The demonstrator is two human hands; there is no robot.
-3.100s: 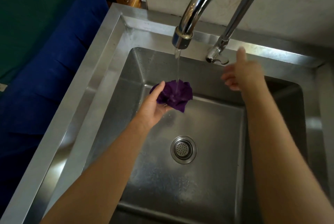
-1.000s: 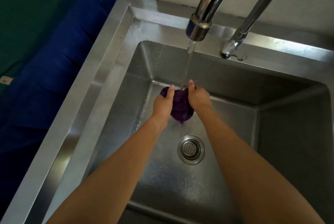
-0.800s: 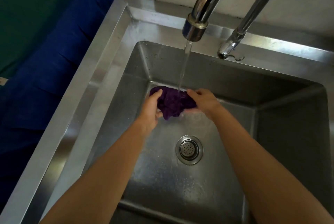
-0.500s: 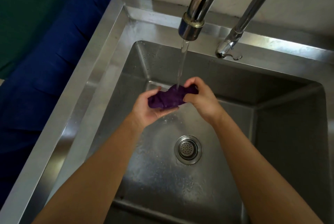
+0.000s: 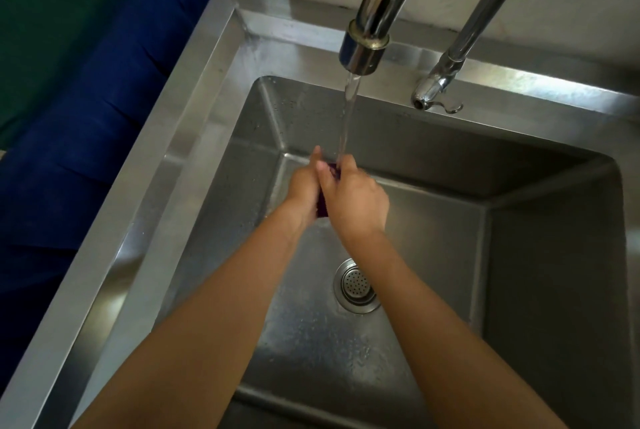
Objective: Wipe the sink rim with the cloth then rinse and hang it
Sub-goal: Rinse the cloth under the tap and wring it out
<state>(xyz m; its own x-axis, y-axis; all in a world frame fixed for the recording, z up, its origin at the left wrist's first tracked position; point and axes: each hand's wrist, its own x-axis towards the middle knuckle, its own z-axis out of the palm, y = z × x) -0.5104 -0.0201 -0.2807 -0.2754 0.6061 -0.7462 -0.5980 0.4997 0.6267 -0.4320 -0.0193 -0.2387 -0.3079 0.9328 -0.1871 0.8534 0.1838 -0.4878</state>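
Over the steel sink basin, my left hand (image 5: 302,190) and my right hand (image 5: 353,198) are pressed together around the purple cloth (image 5: 322,207). Only thin slivers of the cloth show between the palms and at the fingertips; the rest is hidden. Water runs from the big chrome tap (image 5: 363,51) onto the fingertips. The sink rim (image 5: 180,137) runs along the left and back.
A second, thinner tap (image 5: 438,89) with a small hook-like lever ends at the back right. The drain strainer (image 5: 355,286) lies below my right wrist. Blue and green fabric (image 5: 79,89) lies left of the sink. A tiled wall stands behind.
My right hand came from the thin tap to the cloth. Both hands then closed together, so the cloth, spread between them half a second ago, is squeezed and almost hidden.
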